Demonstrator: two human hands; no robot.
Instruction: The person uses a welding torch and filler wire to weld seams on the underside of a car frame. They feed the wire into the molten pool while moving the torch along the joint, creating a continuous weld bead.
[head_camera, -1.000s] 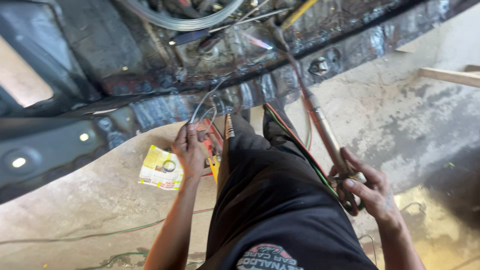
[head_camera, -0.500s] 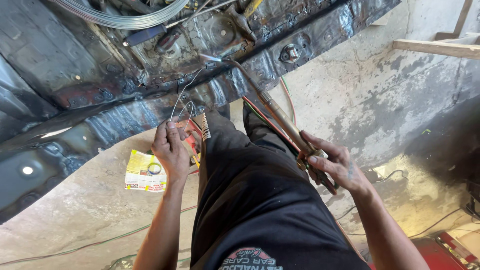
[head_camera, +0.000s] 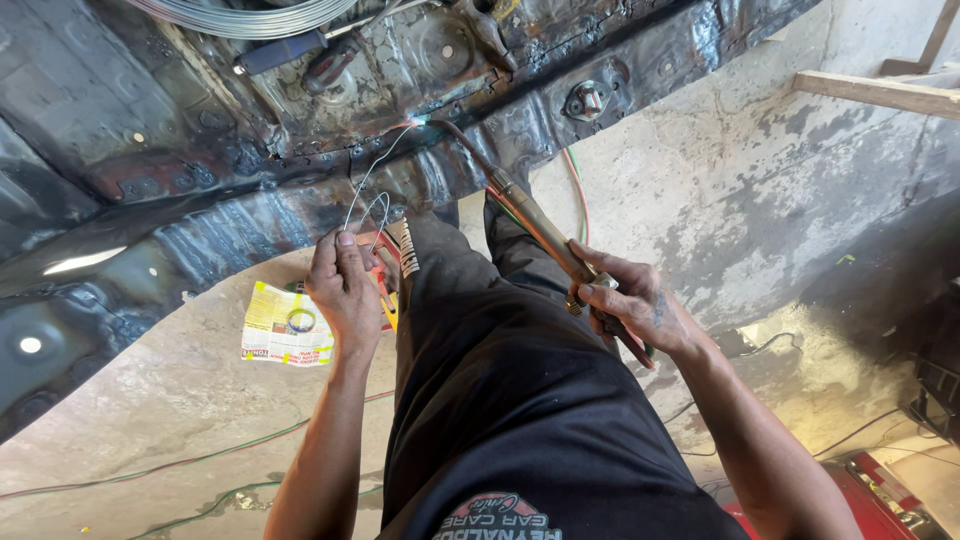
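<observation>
My right hand grips the handle of a brass gas torch. The torch's thin neck reaches up and left to a small bright flame on the blackened car body panel. My left hand pinches a thin filler wire whose bent end rises toward the same glowing spot. Both hands are held out in front of my black trousers. The flame and wire tip meet on a seam of the scorched sheet metal.
A yellow and white printed paper with a ring on it lies on the concrete floor. Red and green hoses trail from the torch. A wooden plank is at top right; a red case at bottom right. A wire coil rests on the panel.
The view has shifted and both hands have risen. The torch tip has swung left onto the panel seam and a flame glows there. My left hand has lifted the wire to that spot.
</observation>
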